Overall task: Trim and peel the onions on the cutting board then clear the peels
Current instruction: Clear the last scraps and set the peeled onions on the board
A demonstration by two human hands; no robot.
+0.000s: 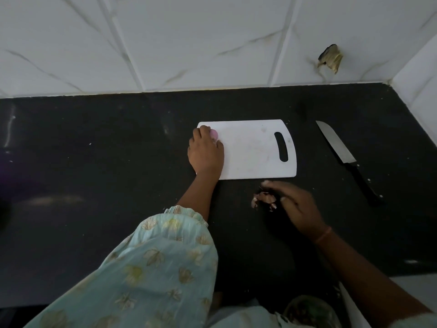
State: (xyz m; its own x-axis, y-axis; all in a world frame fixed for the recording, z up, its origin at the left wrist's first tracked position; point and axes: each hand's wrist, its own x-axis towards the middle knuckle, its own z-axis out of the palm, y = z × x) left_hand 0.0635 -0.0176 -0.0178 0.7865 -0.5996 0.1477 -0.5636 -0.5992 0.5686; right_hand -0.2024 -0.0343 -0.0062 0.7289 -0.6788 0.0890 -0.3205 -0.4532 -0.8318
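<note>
A white cutting board [250, 150] lies on the dark counter. My left hand [205, 152] rests at the board's left end, its fingers curled over a peeled pinkish onion [214, 133] that shows only partly. My right hand [294, 203] is on the counter just in front of the board, blurred, with fingers extended beside a small heap of onion peels [263, 200]. Whether the fingers touch the peels is unclear.
A knife [347, 159] with a black handle lies on the counter to the right of the board. White tiled walls close off the back and the right side. A hole [329, 58] is broken in the back wall. A bowl-like container [309, 311] sits at the bottom edge.
</note>
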